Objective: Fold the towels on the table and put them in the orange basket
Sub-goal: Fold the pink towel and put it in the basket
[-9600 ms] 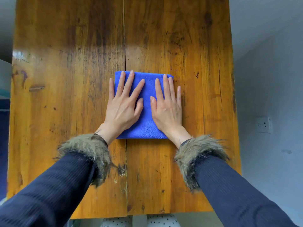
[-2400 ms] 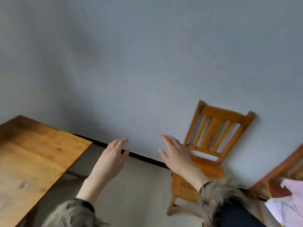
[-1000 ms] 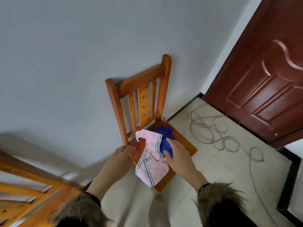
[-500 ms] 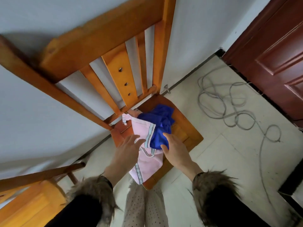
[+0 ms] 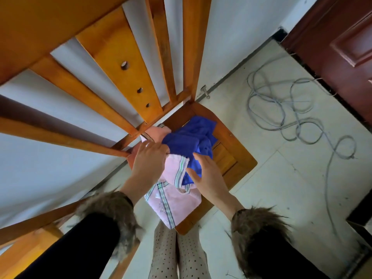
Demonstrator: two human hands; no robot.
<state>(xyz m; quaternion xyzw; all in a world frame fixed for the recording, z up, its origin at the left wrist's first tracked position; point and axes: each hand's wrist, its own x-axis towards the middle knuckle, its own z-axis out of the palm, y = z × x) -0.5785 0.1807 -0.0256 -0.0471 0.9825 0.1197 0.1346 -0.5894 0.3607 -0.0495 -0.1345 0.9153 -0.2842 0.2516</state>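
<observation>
A crumpled blue towel [image 5: 191, 137] lies on top of a pink striped towel [image 5: 175, 200] on a wooden chair seat [image 5: 233, 158]. The pink towel hangs over the seat's front edge. My left hand [image 5: 150, 162] reaches into the pile, its fingers curled where the blue towel meets the pink one. My right hand [image 5: 207, 178] rests on the near edge of the blue towel with fingers apart. Neither table nor basket shows in this view.
The chair's slatted back [image 5: 124, 77] rises close to the camera against a grey wall. A loose grey cable [image 5: 291, 117] lies coiled on the tiled floor at the right, by a dark red door [image 5: 342, 47]. Part of another wooden chair [image 5: 30, 248] is at the lower left.
I have turned away from the table, where the folded blue towel lay, to the chair. In the last half second both hands moved forward onto the towel pile and the left fingers curled in.
</observation>
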